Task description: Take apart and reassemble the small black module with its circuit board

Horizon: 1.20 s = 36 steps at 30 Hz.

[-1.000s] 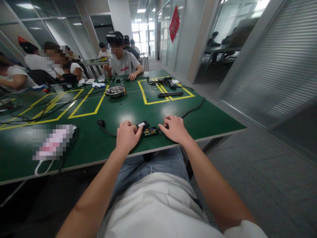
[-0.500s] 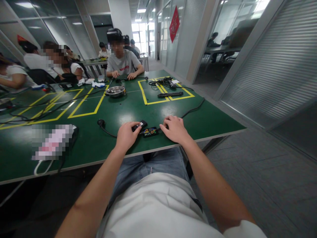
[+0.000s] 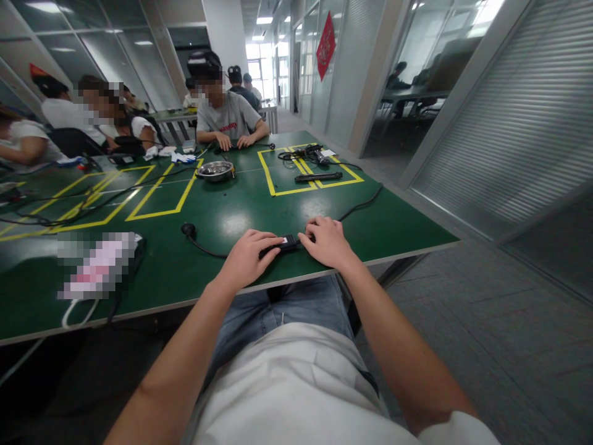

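Observation:
Near the table's front edge, my left hand (image 3: 248,258) grips a black ribbed cover (image 3: 291,241) with a small white label. The cover sits over the black case, and the circuit board inside is hidden from sight. At the case's right end, my right hand (image 3: 327,241) has its fingers closed around the black cable, partly hiding it. That cable (image 3: 365,203) runs on to the right behind the hand. From the left end another cord (image 3: 208,251) leads to a black plug (image 3: 188,230) lying on the table.
A metal bowl (image 3: 216,171) stands farther back on the green table (image 3: 398,228). Within yellow tape lie coiled black cables (image 3: 296,153) and a black bar (image 3: 319,177). A blurred pink-and-white item (image 3: 99,266) is at left. Across the table sits a person (image 3: 231,114) wearing a headset.
My left hand has moved right with the cover and set it over the open case, covering the circuit board. My right hand has stayed in place.

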Each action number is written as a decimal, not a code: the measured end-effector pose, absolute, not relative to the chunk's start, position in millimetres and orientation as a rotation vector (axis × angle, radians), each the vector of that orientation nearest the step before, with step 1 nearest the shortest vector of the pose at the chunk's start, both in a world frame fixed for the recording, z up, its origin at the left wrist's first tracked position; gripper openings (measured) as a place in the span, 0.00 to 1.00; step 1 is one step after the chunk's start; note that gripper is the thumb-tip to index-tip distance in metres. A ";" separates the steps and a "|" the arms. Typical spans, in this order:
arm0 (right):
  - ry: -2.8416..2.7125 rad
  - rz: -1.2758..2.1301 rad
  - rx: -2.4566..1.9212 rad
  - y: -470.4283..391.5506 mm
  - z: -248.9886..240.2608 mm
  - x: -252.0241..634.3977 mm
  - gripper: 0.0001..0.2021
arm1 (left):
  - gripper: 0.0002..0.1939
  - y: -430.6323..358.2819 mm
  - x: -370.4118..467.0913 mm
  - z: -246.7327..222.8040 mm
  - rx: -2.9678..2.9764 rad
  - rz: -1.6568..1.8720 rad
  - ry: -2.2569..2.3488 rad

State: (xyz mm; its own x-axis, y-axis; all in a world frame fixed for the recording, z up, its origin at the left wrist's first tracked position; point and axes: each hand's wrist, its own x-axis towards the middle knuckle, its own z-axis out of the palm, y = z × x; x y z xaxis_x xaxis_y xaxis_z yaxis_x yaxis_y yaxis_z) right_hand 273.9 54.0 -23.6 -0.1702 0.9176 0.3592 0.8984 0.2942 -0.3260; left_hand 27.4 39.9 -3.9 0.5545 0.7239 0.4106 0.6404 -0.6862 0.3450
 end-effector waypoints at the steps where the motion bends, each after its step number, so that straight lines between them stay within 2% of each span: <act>1: -2.086 0.050 -1.621 53.8 -23.3 273.9 0.17 | 0.17 39.8 27.4 -4.3 2.637 0.803 1.160; 17: -2.079 0.043 -1.639 55.2 -23.6 272.6 0.17 | 0.13 40.7 28.5 1.1 2.635 0.742 1.158; 23: -2.078 0.045 -1.593 58.2 -26.3 273.0 0.18 | 0.11 45.4 24.5 -5.3 2.412 0.895 1.679; 29: -2.077 0.050 -1.613 56.7 -24.3 270.8 0.18 | 0.08 37.4 25.8 -6.5 2.437 0.898 1.909; 33: -2.081 0.050 -1.608 57.6 -26.8 271.2 0.19 | 0.18 29.5 28.2 -7.7 2.489 0.768 2.100; 36: -2.057 0.053 -1.590 59.2 -30.2 272.9 0.19 | 0.20 29.7 29.0 -8.7 2.500 0.708 2.112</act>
State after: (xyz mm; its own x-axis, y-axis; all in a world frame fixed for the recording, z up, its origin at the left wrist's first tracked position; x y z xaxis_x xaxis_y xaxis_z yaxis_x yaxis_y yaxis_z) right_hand 272.9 59.2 -30.2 -0.1627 0.9089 0.3840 0.8878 0.3047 -0.3449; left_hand 29.0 29.7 -8.7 0.1241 0.8885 0.4418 0.9753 -0.1913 0.1108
